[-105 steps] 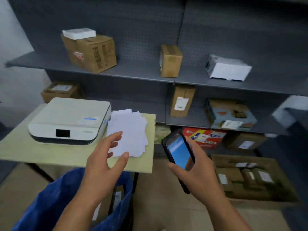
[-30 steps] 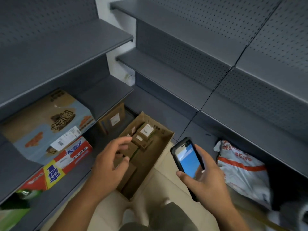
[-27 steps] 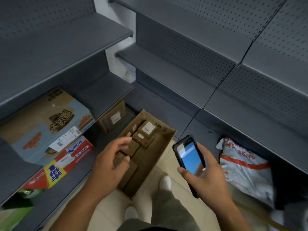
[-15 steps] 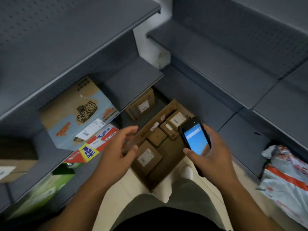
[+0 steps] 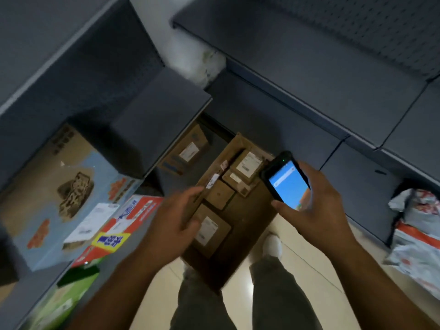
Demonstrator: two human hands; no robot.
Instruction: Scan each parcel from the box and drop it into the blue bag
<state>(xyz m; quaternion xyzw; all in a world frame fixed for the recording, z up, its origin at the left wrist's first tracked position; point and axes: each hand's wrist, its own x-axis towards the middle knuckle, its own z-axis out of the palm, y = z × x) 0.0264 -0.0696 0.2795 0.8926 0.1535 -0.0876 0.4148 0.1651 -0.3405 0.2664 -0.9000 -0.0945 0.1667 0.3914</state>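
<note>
An open brown cardboard box (image 5: 252,217) lies on the floor below me with several small brown parcels inside. The nearest parcel (image 5: 212,231) carries a white label. My left hand (image 5: 173,222) hovers over the box's left side with fingers spread, just above that parcel, holding nothing. My right hand (image 5: 312,208) grips a black handheld scanner (image 5: 285,179) with a lit blue screen, above the box's right edge. The blue bag is out of view.
Grey metal shelves surround the box. The left shelves hold a blue-and-brown carton (image 5: 59,194), a red-and-white box (image 5: 119,225) and a green package (image 5: 59,303). A labelled brown box (image 5: 188,151) sits under the shelf. A white-and-red poly bag (image 5: 419,236) lies at right. My legs straddle the box's near end.
I turned from the table and blue bag toward the box on the floor and leaned over it. My left hand has dropped closer to the nearest parcel. The scanner stays in my right hand.
</note>
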